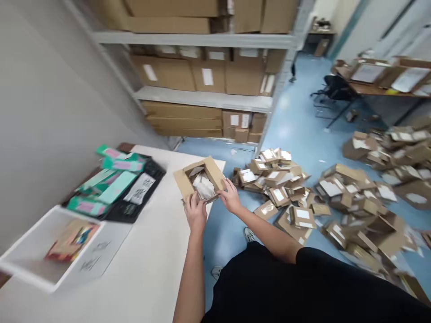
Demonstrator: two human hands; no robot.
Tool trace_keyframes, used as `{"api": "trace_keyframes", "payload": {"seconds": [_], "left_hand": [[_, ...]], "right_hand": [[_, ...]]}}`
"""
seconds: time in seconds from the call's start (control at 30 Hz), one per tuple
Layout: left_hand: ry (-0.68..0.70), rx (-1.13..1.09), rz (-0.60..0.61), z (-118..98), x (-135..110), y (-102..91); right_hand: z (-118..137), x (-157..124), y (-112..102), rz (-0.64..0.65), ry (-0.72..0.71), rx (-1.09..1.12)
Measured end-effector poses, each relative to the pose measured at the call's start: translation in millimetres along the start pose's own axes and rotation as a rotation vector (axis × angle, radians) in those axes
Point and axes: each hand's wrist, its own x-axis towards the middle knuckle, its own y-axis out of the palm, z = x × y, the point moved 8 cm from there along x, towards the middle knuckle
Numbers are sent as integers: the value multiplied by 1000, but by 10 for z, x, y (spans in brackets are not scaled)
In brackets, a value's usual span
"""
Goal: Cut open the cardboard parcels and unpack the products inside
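Observation:
A small cardboard box (pixel 215 172) stands at the table's right edge with its flaps folded outward. Inside it lies crumpled whitish paper or wrapping (pixel 203 185); anything beneath that is hidden. My left hand (pixel 195 214) grips the near left side of the box, fingers over the flap. At the near right corner, my right hand (pixel 230 196) holds the box by its edge, thumb toward the opening.
Left on the white table (pixel 151 260) are a black bin (pixel 148 179) of green-and-pink packages and a white bin (pixel 114 246) holding a printed package. Shelves (pixel 202 96) of cartons stand ahead. Piled boxes (pixel 279 179) cover the floor at right, near a chair (pixel 335 87).

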Motion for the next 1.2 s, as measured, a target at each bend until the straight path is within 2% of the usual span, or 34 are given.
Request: {"api": "trace_keyframes", "payload": {"seconds": [0.07,0.17,0.23,0.33,0.43,0.5,0.57,0.63,0.7,0.8,1.0,1.07,1.2], "left_hand": [[117,-2,61,-552,322,453],[285,7,142,-1337,638,1105],[405,7,194,-1832,751,1502],[552,9,257,-2486,838,2012],[649,22,310,-3036,959,2421],[687,33,350,-3366,1122,2639],[697,41,387,-3657,1353,2791],[687,41,401,-3882,1608,2847],[684,23,377,-4017,1820,2797],[665,-24,299,-4005,1976,2604],[605,-51,269,-3570,1887,2327],[570,-49,262,-3395,1864,2244],[488,-50,197,-3010,1822,2004]], "right_hand": [[-533,-5,-472,-85,95,-37],[-1253,-166,-1094,-195,228,-99],[-1647,-330,-1475,-270,296,-160],[-2110,-573,-1981,-388,373,-268],[-2501,-679,-2360,-471,453,-337],[-2773,-630,-2552,-483,536,-360],[-3059,-520,-2711,-456,655,-368],[-3309,-406,-2831,-411,770,-355],[-3458,-319,-2892,-384,818,-330],[-3473,-256,-2807,-374,742,-284],[-3178,-198,-2252,-329,609,-173],[-3017,-89,-2181,-315,560,-174],[-2594,247,-2234,-294,399,-195]]}}
